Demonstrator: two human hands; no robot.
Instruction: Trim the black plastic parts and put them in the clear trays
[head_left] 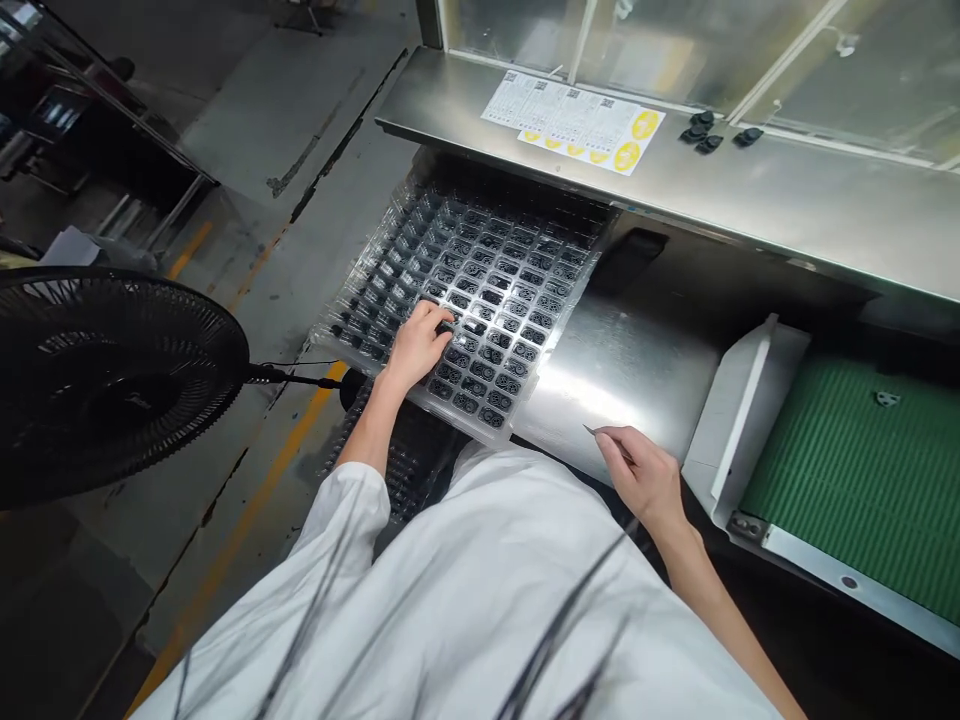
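Note:
A clear plastic tray point(491, 432) with rows of pockets holds many small black parts point(491, 355). Over its left-middle pockets is my left hand point(418, 345), thumb and fingers pinched around a small black part point(448, 323) that is mostly hidden. To the right, above the front edge of the steel table point(622, 370), my right hand point(641, 472) is closed around a thin pointed metal tool point(590, 430). Its tip points left, toward the tray, and most of its length is hidden by the fingers.
A green conveyor belt point(847, 480) with one small part point(887, 399) runs at right, behind a white angled guard point(739, 410). Printed sheets point(574, 120) and several black pieces point(709, 143) lie on the steel ledge point(450, 95). A black fan point(120, 385) stands at left.

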